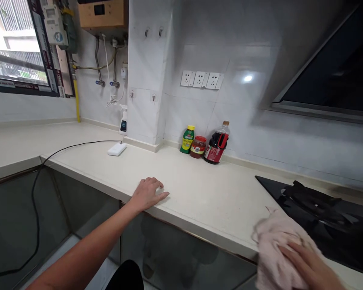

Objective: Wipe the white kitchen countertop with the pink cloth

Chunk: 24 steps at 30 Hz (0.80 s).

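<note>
My left hand rests on the pale countertop near its front edge, fingers apart, with nothing in it. At the lower right, my right hand is closed on a crumpled light pink cloth. The cloth lies over the counter's front part, beside the left edge of the black gas stove, and hangs past the front edge. Some of the right hand's fingers are hidden in its folds, and the hand is slightly blurred.
Against the wall stand a green bottle with a yellow cap, a red-lidded jar and a large dark sauce bottle. Farther left are a white power bank with a black cable and a spray bottle. A range hood overhangs the stove.
</note>
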Available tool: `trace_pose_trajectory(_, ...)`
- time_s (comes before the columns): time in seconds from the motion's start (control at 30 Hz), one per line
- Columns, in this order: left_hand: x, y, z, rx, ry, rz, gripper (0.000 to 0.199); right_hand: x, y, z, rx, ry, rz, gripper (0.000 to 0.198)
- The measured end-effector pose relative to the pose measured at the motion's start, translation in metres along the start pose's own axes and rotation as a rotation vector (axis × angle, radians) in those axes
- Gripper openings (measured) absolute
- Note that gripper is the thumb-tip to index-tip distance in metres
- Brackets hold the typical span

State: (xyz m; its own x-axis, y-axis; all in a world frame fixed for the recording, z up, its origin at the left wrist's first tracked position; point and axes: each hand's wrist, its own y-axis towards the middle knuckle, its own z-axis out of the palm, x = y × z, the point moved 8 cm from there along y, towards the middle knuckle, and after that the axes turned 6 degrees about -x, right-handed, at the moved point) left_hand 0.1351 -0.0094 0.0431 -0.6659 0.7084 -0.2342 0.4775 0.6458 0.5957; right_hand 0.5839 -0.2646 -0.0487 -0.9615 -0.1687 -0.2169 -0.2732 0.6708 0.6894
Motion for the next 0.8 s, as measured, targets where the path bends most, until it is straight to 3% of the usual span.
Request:
trace_pose_trajectory(0.07,-0.001,-0.001,-0.002,-0.007,-0.007,0.001,0.033,0.057,0.046,0.001,0.032,0.019,-0.100,0.068)
trace_pose_trajectory(0.2,-0.003,-0.002,-0.004,-0.013,-0.008,-0.019,0.032,0.158,0.135,0.014,0.087,0.054,-0.094,0.061)
trace_pose_trajectory(0.3,-0.002,-0.001,-0.004,-0.014,0.011,-0.036,0.030,0.211,0.176,0.030,0.084,0.077,-0.141,0.048)
trace_pose_trajectory(0.4,0.001,0.001,-0.003,-0.019,0.024,-0.046,0.030,0.247,0.201,0.047,0.067,0.096,-0.186,0.042)
trace_pose_trajectory(0.63,0.019,0.005,-0.005,-0.029,-0.046,-0.142,0.035,0.288,0.226,0.058,-0.019,0.096,-0.222,0.041)
trace_pose_trajectory(0.8,0.019,0.007,-0.003,-0.022,-0.036,-0.105,0.036,0.256,0.189,0.053,-0.094,0.041,-0.150,0.041)
